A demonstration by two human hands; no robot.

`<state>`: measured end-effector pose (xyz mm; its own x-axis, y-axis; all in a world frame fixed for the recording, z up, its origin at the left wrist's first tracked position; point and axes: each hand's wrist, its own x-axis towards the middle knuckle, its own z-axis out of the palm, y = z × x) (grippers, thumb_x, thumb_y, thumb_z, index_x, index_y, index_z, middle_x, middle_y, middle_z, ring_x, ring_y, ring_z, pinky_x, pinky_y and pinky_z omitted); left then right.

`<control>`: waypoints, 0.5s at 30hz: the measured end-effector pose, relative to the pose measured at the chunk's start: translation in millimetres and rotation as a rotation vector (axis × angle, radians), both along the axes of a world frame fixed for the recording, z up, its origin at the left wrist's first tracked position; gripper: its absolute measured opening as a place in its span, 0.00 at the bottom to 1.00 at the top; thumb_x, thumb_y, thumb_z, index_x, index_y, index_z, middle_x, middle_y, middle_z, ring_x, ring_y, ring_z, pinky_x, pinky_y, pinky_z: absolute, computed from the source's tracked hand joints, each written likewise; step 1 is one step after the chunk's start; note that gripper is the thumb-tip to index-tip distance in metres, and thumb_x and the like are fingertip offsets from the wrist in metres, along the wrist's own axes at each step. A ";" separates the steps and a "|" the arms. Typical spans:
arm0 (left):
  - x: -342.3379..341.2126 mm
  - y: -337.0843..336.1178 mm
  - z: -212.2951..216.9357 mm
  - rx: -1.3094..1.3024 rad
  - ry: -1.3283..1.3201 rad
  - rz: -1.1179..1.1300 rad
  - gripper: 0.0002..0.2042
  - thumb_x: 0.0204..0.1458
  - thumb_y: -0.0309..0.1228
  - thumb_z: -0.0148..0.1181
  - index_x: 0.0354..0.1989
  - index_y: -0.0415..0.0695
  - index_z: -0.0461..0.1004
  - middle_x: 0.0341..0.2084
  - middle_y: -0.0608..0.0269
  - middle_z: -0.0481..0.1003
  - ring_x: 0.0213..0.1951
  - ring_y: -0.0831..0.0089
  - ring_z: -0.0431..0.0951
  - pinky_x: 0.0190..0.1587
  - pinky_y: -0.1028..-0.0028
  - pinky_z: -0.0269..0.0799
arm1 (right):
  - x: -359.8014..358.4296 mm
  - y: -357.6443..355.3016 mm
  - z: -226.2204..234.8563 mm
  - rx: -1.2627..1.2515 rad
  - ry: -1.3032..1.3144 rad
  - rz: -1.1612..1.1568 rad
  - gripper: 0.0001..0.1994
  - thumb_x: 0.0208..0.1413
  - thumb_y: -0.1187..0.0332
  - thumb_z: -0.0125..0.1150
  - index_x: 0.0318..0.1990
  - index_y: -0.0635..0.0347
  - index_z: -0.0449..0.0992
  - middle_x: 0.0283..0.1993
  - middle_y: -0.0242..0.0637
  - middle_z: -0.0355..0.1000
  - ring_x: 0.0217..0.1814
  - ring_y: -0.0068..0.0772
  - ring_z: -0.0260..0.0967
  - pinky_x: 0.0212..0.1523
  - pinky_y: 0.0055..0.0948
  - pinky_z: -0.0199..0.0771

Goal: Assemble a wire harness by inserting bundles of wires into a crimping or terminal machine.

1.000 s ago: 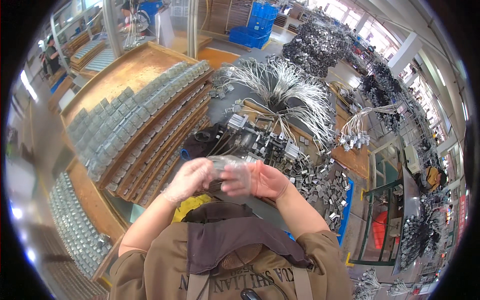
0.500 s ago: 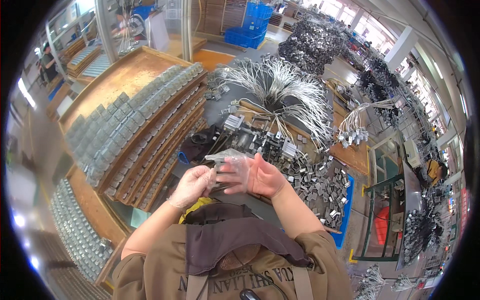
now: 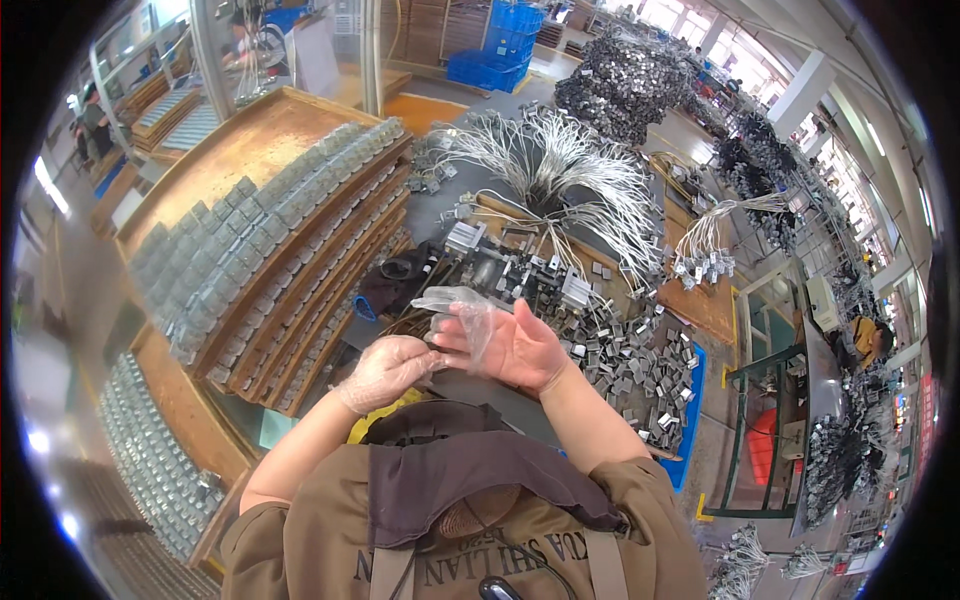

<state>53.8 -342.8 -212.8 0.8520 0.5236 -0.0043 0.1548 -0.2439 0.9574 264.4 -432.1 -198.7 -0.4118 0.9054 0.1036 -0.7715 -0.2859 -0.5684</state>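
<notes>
Clear plastic glove [image 3: 455, 305] mid-frame — gloved left hand [image 3: 385, 370] pinches it, tugging it onto the spread, bare right hand [image 3: 515, 345].

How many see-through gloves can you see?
2. One glove is already on the left hand. The other glove is only partly pulled over the fingers of the right hand. More could be hidden in the clutter.

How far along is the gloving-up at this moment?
Done: the left hand already wears a clear plastic glove. In hand: it is pulling a second clear glove over the fingers of the right hand, whose palm and wrist are bare. Left: drawing that glove fully down. The small metal parts heaped on the bench lie untouched by either hand.
</notes>
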 end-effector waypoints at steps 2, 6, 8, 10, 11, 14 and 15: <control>-4.7 7.1 1.9 -0.001 0.004 0.015 0.14 0.54 0.35 0.52 0.22 0.38 0.73 0.16 0.60 0.69 0.21 0.70 0.70 0.27 0.71 0.66 | 7.1 -5.0 2.8 -0.020 0.028 -0.010 0.40 0.53 0.40 0.45 0.62 0.67 0.52 0.63 0.50 0.55 0.67 0.50 0.47 0.66 0.48 0.44; -9.9 8.1 10.8 0.045 -0.029 0.090 0.12 0.51 0.35 0.55 0.25 0.39 0.73 0.18 0.62 0.69 0.24 0.72 0.70 0.28 0.73 0.66 | 12.1 -12.6 -1.2 0.012 -0.085 -0.049 0.39 0.54 0.41 0.44 0.62 0.69 0.52 0.62 0.50 0.56 0.67 0.48 0.48 0.65 0.46 0.46; -6.5 0.3 17.9 0.192 0.027 0.125 0.12 0.52 0.37 0.56 0.26 0.41 0.74 0.20 0.63 0.69 0.25 0.73 0.70 0.29 0.73 0.66 | 4.0 -10.5 -5.0 0.012 -0.121 0.022 0.37 0.56 0.43 0.43 0.62 0.68 0.52 0.62 0.50 0.56 0.67 0.46 0.50 0.65 0.45 0.49; -0.5 -9.8 35.2 0.305 -0.026 0.130 0.14 0.52 0.40 0.54 0.26 0.41 0.74 0.20 0.59 0.70 0.26 0.66 0.72 0.30 0.69 0.67 | -6.3 -9.2 -9.6 -0.014 -0.117 0.032 0.36 0.57 0.44 0.42 0.61 0.68 0.53 0.62 0.49 0.57 0.66 0.44 0.52 0.64 0.43 0.51; 1.9 -9.1 27.9 0.393 0.058 0.083 0.14 0.53 0.41 0.53 0.26 0.41 0.74 0.21 0.56 0.71 0.27 0.61 0.73 0.31 0.67 0.67 | -10.8 -8.2 -15.8 -0.020 -0.115 0.025 0.35 0.58 0.45 0.41 0.61 0.68 0.53 0.62 0.49 0.57 0.65 0.44 0.53 0.64 0.43 0.51; 6.3 -13.7 32.9 0.471 0.182 0.044 0.15 0.54 0.40 0.51 0.27 0.41 0.74 0.23 0.49 0.72 0.30 0.51 0.72 0.32 0.63 0.67 | -8.3 -12.3 -16.0 -0.065 -0.058 0.007 0.35 0.58 0.46 0.42 0.61 0.68 0.53 0.61 0.46 0.58 0.64 0.42 0.54 0.63 0.43 0.52; 7.2 -16.0 32.8 0.518 0.147 0.030 0.14 0.54 0.39 0.50 0.27 0.41 0.75 0.22 0.50 0.72 0.29 0.51 0.73 0.31 0.63 0.68 | -0.2 -13.5 -17.8 -0.037 -0.073 0.077 0.34 0.58 0.47 0.44 0.61 0.67 0.53 0.62 0.45 0.58 0.64 0.42 0.55 0.62 0.44 0.53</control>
